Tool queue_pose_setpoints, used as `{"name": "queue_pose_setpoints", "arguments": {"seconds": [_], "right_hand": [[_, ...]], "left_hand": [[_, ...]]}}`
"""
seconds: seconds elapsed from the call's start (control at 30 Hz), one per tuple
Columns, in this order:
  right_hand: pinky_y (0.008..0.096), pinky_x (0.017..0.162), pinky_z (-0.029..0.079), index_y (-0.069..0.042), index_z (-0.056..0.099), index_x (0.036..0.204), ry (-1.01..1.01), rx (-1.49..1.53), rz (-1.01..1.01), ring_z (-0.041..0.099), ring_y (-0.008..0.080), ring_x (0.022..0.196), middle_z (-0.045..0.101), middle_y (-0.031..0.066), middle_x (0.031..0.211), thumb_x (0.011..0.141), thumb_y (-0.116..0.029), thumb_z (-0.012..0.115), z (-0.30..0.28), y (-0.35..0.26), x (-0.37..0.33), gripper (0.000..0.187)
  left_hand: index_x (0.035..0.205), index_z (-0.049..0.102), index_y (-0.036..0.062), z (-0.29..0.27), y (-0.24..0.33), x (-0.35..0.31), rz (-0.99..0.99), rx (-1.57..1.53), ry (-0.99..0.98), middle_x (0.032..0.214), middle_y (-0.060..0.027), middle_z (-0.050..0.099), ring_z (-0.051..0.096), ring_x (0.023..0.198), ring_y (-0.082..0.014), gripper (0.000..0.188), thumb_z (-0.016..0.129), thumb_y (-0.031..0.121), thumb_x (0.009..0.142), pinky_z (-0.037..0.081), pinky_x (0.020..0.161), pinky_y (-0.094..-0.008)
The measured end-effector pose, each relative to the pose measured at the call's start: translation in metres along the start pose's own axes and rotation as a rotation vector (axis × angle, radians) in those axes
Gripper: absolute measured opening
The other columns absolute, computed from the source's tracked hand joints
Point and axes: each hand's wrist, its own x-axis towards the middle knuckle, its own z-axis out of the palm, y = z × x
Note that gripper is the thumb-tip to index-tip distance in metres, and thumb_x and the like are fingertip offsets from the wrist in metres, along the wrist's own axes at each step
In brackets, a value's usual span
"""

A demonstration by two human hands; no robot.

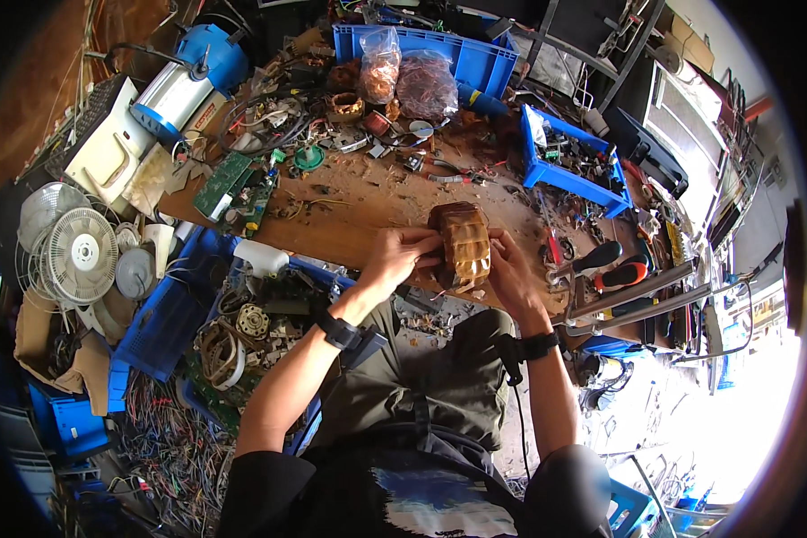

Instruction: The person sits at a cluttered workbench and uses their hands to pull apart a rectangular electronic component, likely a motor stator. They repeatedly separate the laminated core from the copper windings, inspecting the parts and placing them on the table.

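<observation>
Between my two hands, at the near edge of the wooden bench (350,202), is a chunky amber-brown block (466,244). Its side is wrapped in shiny film and ribbed, like a wound coil; I cannot make out its exact kind. My left hand (393,260) grips it from the left, fingers and thumb closed at its edge. On the opposite side, my right hand (511,272) has its fingers closed against it. Both wrists wear black straps. Red-handled pliers (453,177) lie beyond the block.
A green circuit board (226,184) lies to the left. At the back stand a blue crate (484,67) and bags of copper wire (426,85). To the right are a blue tray (569,184) of parts and screwdrivers (620,273). A fan (82,253) stands far left.
</observation>
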Motion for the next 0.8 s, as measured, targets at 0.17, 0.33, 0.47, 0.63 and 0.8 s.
{"name": "queue_pose_setpoints", "arguments": {"seconds": [0.17,0.33,0.47,0.63,0.8], "right_hand": [[0.0320,0.087,0.061,-0.004,0.057,0.129,0.316,-0.256,-0.048,0.070,0.0141,0.097,0.068,0.0078,0.112,0.113,-0.030,0.062,0.007,-0.023,-0.003,0.031],[0.0365,0.084,0.065,-0.003,0.053,0.135,0.416,-0.161,-0.198,0.072,0.0200,0.098,0.064,0.0098,0.116,0.113,-0.038,0.061,0.022,-0.070,-0.012,0.043],[0.0343,0.086,0.063,-0.004,0.047,0.145,0.270,-0.410,-0.242,0.072,0.0198,0.101,0.065,0.0127,0.119,0.102,-0.029,0.079,0.040,-0.088,-0.009,0.059],[0.0320,0.079,0.061,-0.006,0.057,0.133,0.283,-0.897,-0.376,0.074,0.0169,0.089,0.077,0.0116,0.103,0.088,-0.016,0.092,0.052,-0.099,-0.005,0.058],[0.0330,0.073,0.059,-0.010,0.064,0.124,0.405,-1.082,-0.446,0.075,0.0170,0.080,0.079,0.0111,0.092,0.087,-0.017,0.091,0.054,-0.132,0.008,0.047]], "left_hand": [[0.144,0.063,-0.0061,-0.023,0.036,-0.029,-0.055,0.148,-0.014,0.139,-0.0227,0.069,0.074,0.118,-0.0264,0.044,0.067,0.021,0.109,0.065,0.100,-0.0389],[0.136,0.069,-0.0076,-0.005,0.005,-0.032,0.123,0.410,-0.051,0.119,-0.0173,0.079,0.077,0.103,-0.0208,0.032,0.067,0.004,0.107,0.066,0.097,-0.0348],[0.129,0.073,-0.0066,0.015,0.001,-0.015,0.106,0.509,-0.020,0.107,-0.0107,0.079,0.075,0.090,-0.0141,0.027,0.060,0.008,0.110,0.062,0.080,-0.0298],[0.134,0.069,-0.0030,0.009,-0.019,-0.001,0.085,0.341,-0.118,0.114,-0.0079,0.076,0.072,0.095,-0.0124,0.029,0.055,0.013,0.114,0.057,0.075,-0.0295],[0.146,0.061,-0.0002,-0.010,-0.004,-0.018,0.031,0.040,-0.125,0.134,-0.0127,0.070,0.070,0.122,-0.0206,0.035,0.057,0.012,0.113,0.058,0.104,-0.0345]]}}
